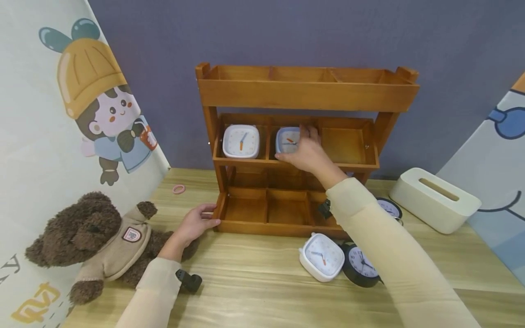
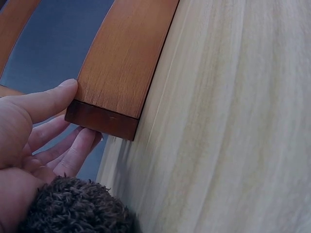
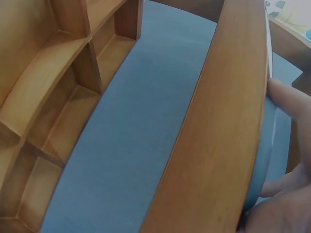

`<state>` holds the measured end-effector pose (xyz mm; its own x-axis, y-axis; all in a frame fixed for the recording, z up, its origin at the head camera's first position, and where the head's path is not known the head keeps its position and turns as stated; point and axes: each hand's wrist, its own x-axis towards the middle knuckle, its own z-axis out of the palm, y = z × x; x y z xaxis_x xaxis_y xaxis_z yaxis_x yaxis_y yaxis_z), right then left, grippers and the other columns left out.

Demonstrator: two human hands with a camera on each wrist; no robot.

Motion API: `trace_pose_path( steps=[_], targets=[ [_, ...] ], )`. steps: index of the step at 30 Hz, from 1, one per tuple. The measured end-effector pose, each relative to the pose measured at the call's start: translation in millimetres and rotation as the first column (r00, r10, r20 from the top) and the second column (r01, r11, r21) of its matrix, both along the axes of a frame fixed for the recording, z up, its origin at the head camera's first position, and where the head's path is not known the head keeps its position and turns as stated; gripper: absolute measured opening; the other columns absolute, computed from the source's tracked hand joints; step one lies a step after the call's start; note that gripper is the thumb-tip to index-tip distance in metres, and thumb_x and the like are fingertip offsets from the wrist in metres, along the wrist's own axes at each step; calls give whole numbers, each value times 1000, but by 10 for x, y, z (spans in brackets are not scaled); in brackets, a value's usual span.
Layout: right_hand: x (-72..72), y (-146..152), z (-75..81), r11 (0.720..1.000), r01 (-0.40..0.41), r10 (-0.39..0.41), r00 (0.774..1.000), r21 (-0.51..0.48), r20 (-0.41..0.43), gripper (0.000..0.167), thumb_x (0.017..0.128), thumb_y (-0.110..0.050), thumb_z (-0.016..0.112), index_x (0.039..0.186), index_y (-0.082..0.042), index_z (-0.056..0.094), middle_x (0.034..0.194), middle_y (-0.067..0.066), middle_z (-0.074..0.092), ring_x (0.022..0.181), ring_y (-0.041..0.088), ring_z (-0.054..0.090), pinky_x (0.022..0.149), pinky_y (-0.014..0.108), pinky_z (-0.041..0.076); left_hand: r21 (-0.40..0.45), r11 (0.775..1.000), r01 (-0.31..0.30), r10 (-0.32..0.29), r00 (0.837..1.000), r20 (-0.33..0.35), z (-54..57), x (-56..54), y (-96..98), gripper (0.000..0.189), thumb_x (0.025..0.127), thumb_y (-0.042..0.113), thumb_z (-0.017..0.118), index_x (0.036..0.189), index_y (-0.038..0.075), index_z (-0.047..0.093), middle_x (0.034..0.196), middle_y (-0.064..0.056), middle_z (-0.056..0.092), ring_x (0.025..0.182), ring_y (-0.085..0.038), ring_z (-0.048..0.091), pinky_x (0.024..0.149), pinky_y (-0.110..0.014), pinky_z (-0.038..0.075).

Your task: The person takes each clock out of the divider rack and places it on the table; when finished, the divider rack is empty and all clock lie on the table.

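Two grips serve an apparent seating step: left hand (image 1: 198, 223) pinches the rack (image 1: 303, 96) at its 8 o'clock corner, right hand (image 1: 306, 152) the blue clock (image 1: 285, 140) at 12 o'clock, next presumably requiring release.

At eight o'clock in the head view, a brown teddy bear (image 1: 92, 232) in a beige top (image 1: 112, 259) is seen lying on the wood-grain table (image 1: 246, 291). Between eight and nine, a small pink ring (image 1: 178, 192) is laid. Just below three, a cream slotted box (image 1: 428, 205) is set. Near ten, a cartoon figure (image 1: 112, 109) is printed; at twelve, a blue-grey backdrop (image 1: 262, 32) is seen
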<state>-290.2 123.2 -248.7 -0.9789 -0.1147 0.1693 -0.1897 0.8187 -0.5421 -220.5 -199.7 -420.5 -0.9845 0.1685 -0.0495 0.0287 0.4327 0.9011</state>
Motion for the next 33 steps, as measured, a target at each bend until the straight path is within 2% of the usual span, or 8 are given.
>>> trace_pose_path(
  steps=[9, 16, 23, 28, 33],
  targets=[
    [-21, 23, -68, 997, 28, -35, 994, -67, -106, 113, 72, -43, 82, 154, 1, 17, 152, 22, 13, 131, 40, 27, 103, 47, 37, -7, 1000, -10, 10, 1000, -6, -50, -21, 13, 54, 92, 8, 68, 141, -3, 46, 139, -23, 47, 123, -40, 47, 93, -48, 47],
    [83, 73, 36, 991, -3, -19, 986, -137, -164, 110, 72, -43, 83, 154, -4, 22, 152, 18, 19, 128, 37, 33, 101, 48, 37, 1, 1000, -9, 9, 1000, -13, -31, -5, -8, 54, 93, 7, 67, 141, -5, 46, 138, -25, 47, 123, -41, 47, 93, -49, 47],
    [404, 149, 69, 986, -80, 48, 976, -145, -214, 108, 68, -40, 87, 151, -1, 30, 150, 19, 25, 127, 36, 36, 102, 51, 37, -2, 1000, -2, 2, 1000, -4, -18, -8, -13, 54, 93, 8, 67, 142, -4, 45, 140, -24, 46, 124, -41, 46, 93, -49, 47],
    [706, 173, -33, 978, -166, 139, 969, -123, -203, 109, 65, -38, 90, 150, -1, 32, 148, 18, 27, 124, 36, 40, 100, 54, 39, -6, 1000, -5, 5, 1000, -8, -14, -13, -11, 54, 93, 7, 67, 141, -4, 45, 139, -25, 47, 123, -41, 47, 92, -49, 47],
    [950, 171, -188, 970, -224, 209, 966, -90, -151, 108, 64, -41, 90, 149, -4, 35, 149, 14, 28, 120, 33, 43, 97, 54, 42, -3, 1000, -1, 1, 1000, -5, -21, -14, -10, 54, 93, 6, 66, 141, -5, 45, 139, -25, 46, 123, -41, 47, 92, -48, 47]
  ],
)
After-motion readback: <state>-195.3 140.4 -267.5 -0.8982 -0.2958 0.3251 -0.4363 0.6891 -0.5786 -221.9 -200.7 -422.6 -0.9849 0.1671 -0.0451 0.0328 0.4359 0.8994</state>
